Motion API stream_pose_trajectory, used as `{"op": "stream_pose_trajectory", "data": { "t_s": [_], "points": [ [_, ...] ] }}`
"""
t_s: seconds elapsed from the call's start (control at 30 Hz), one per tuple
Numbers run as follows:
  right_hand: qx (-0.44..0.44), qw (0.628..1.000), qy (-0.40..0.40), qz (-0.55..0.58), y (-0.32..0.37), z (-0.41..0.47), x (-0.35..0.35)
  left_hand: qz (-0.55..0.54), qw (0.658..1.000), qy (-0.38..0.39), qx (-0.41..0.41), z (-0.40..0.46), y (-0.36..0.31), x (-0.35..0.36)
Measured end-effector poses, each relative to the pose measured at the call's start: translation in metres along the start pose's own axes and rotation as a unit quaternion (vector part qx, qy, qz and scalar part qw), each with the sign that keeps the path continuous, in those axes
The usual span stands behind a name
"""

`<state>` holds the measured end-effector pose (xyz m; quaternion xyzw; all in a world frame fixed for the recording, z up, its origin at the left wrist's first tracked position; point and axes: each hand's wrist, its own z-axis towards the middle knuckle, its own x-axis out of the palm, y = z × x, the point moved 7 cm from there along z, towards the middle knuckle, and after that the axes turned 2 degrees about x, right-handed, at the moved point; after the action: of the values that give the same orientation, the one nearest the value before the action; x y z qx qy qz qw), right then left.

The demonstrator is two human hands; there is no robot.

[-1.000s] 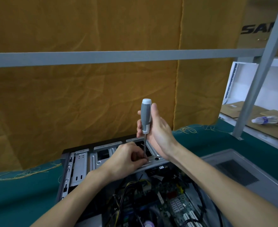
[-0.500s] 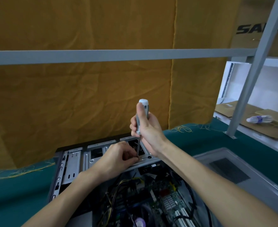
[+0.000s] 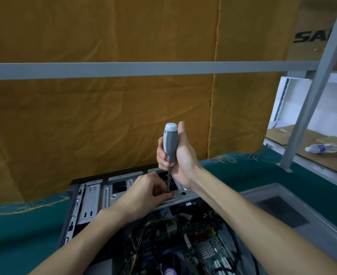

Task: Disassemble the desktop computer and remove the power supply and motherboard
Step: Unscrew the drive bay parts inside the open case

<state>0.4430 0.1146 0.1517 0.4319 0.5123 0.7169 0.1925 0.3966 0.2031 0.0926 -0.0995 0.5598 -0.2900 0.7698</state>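
An open desktop computer case (image 3: 90, 197) lies flat on the green cloth, its silver drive cage at the far end. The green motherboard (image 3: 201, 249) with cables shows inside, near the bottom edge. My right hand (image 3: 180, 155) grips the grey handle of a screwdriver (image 3: 170, 143) held upright, its shaft pointing down onto the cage's metal rail. My left hand (image 3: 148, 192) pinches the lower end of the shaft at the tip, resting on the rail. The screw under the tip is hidden by my fingers. No power supply can be made out.
The removed grey side panel (image 3: 282, 209) with a vent lies right of the case. A grey metal frame bar (image 3: 143, 69) crosses overhead and a post (image 3: 310, 100) stands at the right. Beyond it, cardboard and a plastic bottle (image 3: 321, 148) lie on a white shelf. An orange curtain hangs behind.
My right hand has turned around the screwdriver handle, so the grey handle shows again. Left hand stays at the tip.
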Motion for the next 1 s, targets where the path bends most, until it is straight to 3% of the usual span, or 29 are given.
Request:
{"op": "stream_pose_trajectory", "data": {
  "t_s": [0.17, 0.3, 0.37, 0.43, 0.47, 0.5, 0.53, 0.6, 0.63, 0.67, 0.8, 1.0],
  "points": [
    [-0.03, 0.999, 0.028, 0.036, 0.018, 0.003, 0.001, 0.012, 0.999, -0.026, 0.015, 0.0, -0.009, -0.001],
    [-0.102, 0.993, 0.024, 0.05, 0.06, 0.001, -0.016, -0.084, 0.986, -0.142, -0.008, 0.002, -0.009, -0.03],
    [-0.118, 0.99, -0.001, 0.078, 0.079, -0.001, -0.03, -0.097, 0.982, -0.162, -0.022, 0.001, -0.008, -0.037],
    [-0.129, 0.987, -0.024, 0.089, 0.092, -0.006, -0.042, -0.177, 0.969, -0.156, -0.075, -0.002, -0.003, -0.039],
    [-0.134, 0.988, -0.031, 0.068, 0.095, -0.008, -0.046, -0.271, 0.942, -0.158, -0.118, -0.003, 0.002, -0.041],
    [-0.139, 0.989, -0.041, 0.009, 0.096, -0.012, -0.047, -0.385, 0.893, -0.159, -0.168, -0.003, 0.007, -0.04],
    [-0.147, 0.984, -0.056, -0.089, 0.093, -0.016, -0.047, -0.498, 0.829, -0.147, -0.21, -0.002, 0.009, -0.035],
    [-0.186, 0.927, -0.076, -0.316, 0.082, -0.028, -0.039, -0.652, 0.702, -0.113, -0.263, 0.001, 0.005, -0.024],
    [-0.206, 0.894, -0.067, -0.391, 0.073, -0.033, -0.032, -0.683, 0.669, -0.098, -0.277, 0.002, 0.002, -0.019],
    [-0.222, 0.87, -0.048, -0.438, 0.063, -0.038, -0.023, -0.695, 0.657, -0.085, -0.282, 0.002, -0.002, -0.014],
    [-0.29, 0.798, -0.029, -0.528, 0.049, -0.048, -0.005, -0.691, 0.668, -0.055, -0.27, 0.0, -0.012, -0.003],
    [-0.272, 0.754, -0.027, -0.597, 0.044, -0.045, -0.01, -0.68, 0.683, -0.057, -0.26, -0.001, -0.012, 0.002]
  ]
}}
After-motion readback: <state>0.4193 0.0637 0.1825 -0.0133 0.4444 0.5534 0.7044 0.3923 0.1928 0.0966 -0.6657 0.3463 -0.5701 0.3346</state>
